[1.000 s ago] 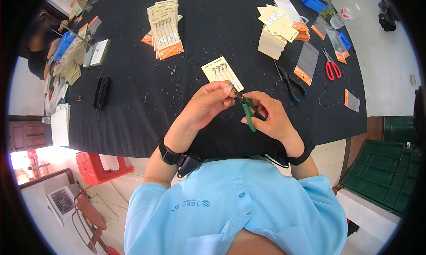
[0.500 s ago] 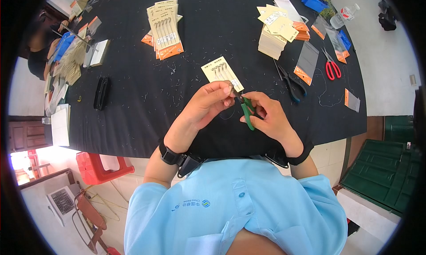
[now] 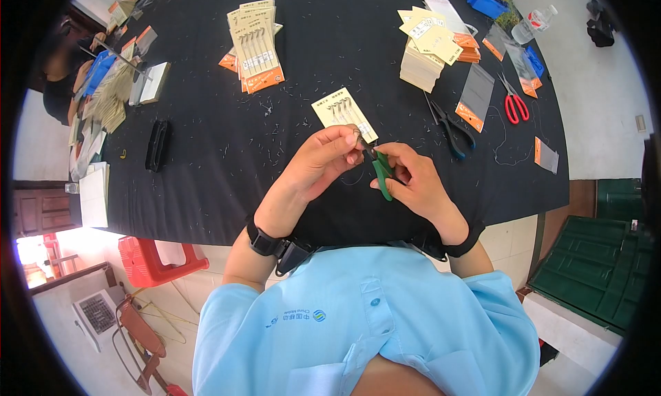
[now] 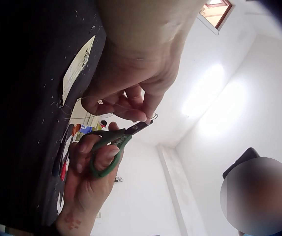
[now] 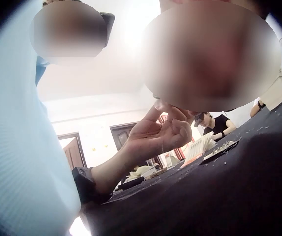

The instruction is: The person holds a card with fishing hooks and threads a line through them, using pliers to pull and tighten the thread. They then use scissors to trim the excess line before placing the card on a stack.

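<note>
My left hand point(image 3: 322, 156) pinches a small fishing hook point(image 4: 154, 116) between thumb and fingertip; thin line point(image 4: 82, 118) trails from the fingers in the left wrist view. In my right hand point(image 3: 418, 182) are small scissors point(image 3: 381, 174) with green handles, fingers and thumb at the handle loops. Their short dark blades reach right up to the left fingertips, by the hook. Just beyond the hands lies a cream card point(image 3: 342, 110) with several hooks attached in a row. The right wrist view shows the left hand point(image 5: 163, 133) from the side, its pinch partly covered by a blur.
Stacked hook cards point(image 3: 258, 48) lie at the back left, a pile of cream cards point(image 3: 422, 65) at the back right. Black-handled pliers point(image 3: 451, 129), red scissors point(image 3: 515, 108) and clear packets point(image 3: 476, 96) lie at right. Line clippings dot the black cloth point(image 3: 206, 182). Another person sits far left.
The green scissors have turned slightly, their lower handle shifting a little left with the right hand. The left hand keeps its pinch in the same place.
</note>
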`<state>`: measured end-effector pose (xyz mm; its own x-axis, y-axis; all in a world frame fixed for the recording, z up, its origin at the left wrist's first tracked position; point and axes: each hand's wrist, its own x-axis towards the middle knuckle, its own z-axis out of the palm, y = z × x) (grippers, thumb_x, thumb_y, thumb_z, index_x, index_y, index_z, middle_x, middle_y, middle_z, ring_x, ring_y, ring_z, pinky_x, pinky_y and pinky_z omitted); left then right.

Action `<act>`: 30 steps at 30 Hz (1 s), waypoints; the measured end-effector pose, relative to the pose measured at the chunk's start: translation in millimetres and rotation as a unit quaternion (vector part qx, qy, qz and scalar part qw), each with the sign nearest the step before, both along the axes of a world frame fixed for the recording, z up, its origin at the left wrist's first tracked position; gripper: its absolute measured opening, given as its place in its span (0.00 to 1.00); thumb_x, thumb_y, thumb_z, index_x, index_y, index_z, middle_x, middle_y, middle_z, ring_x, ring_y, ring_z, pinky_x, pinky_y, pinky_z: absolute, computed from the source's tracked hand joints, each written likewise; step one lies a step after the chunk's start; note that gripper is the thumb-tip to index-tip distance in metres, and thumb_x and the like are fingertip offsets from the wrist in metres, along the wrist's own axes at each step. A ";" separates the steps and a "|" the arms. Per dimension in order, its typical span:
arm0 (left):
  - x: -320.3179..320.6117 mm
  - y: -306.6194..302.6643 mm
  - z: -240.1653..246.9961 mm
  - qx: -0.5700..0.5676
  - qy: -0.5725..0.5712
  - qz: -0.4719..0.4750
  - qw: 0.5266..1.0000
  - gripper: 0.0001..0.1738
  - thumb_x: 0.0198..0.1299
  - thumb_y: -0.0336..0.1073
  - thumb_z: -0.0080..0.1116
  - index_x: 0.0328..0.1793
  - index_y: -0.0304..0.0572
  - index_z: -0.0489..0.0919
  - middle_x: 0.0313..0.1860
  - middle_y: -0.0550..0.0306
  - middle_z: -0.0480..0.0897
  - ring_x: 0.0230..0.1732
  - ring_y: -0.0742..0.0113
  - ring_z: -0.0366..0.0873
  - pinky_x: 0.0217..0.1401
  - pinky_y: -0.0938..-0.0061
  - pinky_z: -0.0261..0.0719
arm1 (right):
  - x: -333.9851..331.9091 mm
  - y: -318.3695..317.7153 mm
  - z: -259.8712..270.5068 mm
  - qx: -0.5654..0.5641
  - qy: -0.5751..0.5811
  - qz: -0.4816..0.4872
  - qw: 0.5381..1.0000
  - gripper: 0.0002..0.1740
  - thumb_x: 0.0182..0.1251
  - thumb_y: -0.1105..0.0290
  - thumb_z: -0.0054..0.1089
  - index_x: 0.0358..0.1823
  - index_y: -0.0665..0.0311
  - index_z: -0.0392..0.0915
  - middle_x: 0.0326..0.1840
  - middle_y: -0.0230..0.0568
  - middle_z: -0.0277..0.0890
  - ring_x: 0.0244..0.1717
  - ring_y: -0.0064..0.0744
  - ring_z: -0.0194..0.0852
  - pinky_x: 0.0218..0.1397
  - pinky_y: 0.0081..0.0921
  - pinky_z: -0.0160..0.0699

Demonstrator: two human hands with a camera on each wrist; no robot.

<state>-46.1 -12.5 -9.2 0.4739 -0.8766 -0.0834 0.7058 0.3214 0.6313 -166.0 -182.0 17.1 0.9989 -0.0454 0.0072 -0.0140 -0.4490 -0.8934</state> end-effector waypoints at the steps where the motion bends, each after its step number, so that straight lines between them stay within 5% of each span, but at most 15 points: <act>1: 0.1 0.1 -0.5 0.000 -0.001 -0.001 1.000 0.11 0.64 0.41 0.57 0.36 0.41 0.78 0.30 0.67 0.73 0.33 0.78 0.66 0.45 0.78 0.67 | 0.0 0.2 0.3 0.000 0.000 0.000 1.000 0.24 0.52 0.71 0.66 0.52 0.60 0.72 0.24 0.31 0.70 0.21 0.20 0.63 0.26 0.19 0.62; 25: 0.5 0.1 -1.8 -0.001 0.012 -0.002 1.000 0.11 0.64 0.41 0.57 0.37 0.40 0.79 0.33 0.66 0.75 0.33 0.78 0.67 0.45 0.78 0.68 | -1.7 0.4 -7.4 -0.023 -0.017 -0.019 0.999 0.23 0.52 0.77 0.61 0.53 0.61 0.71 0.29 0.36 0.76 0.21 0.24 0.71 0.27 0.20 0.69; 30: -0.6 -1.2 -1.1 0.010 0.031 0.018 0.999 0.10 0.65 0.41 0.56 0.38 0.42 0.77 0.33 0.66 0.74 0.33 0.79 0.68 0.47 0.76 0.68 | 1.1 -4.6 -10.0 -0.006 -0.047 -0.095 0.994 0.24 0.51 0.81 0.60 0.53 0.63 0.71 0.28 0.35 0.79 0.19 0.17 0.67 0.25 0.15 0.66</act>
